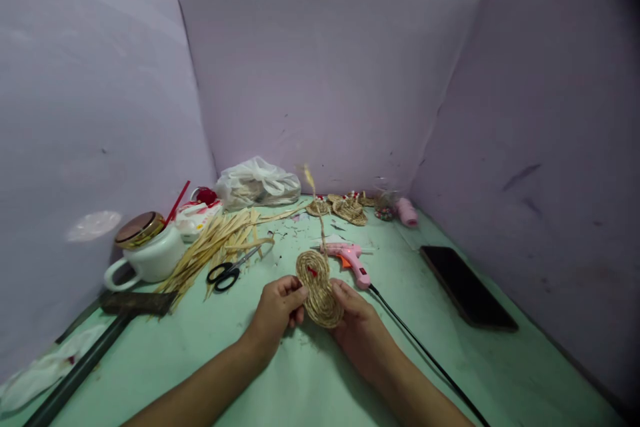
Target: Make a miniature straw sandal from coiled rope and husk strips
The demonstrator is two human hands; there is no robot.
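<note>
Between my hands is a small slipper-sole shape of coiled straw rope [323,303], with a bit of red near its upper end. A loose twisted strand [320,213] runs up from it and frays at the tip. My left hand [280,310] pinches the sole's left edge between thumb and fingers. On the other side, my right hand [357,320] grips the right edge, thumb on top and fingers underneath. Just beyond the sole lies a pink glue gun [353,257] with an orange trigger, its black cord [425,350] trailing toward the front right.
Black-handled scissors [225,275] lie left, beside dry straw strips [215,247]. A white mug [153,257] with a lidded jar and a hammer [137,305] stand further left. Woven straw pieces [350,210], a plastic bag [257,183] and pink thread [407,212] sit behind; a phone [465,287] lies right.
</note>
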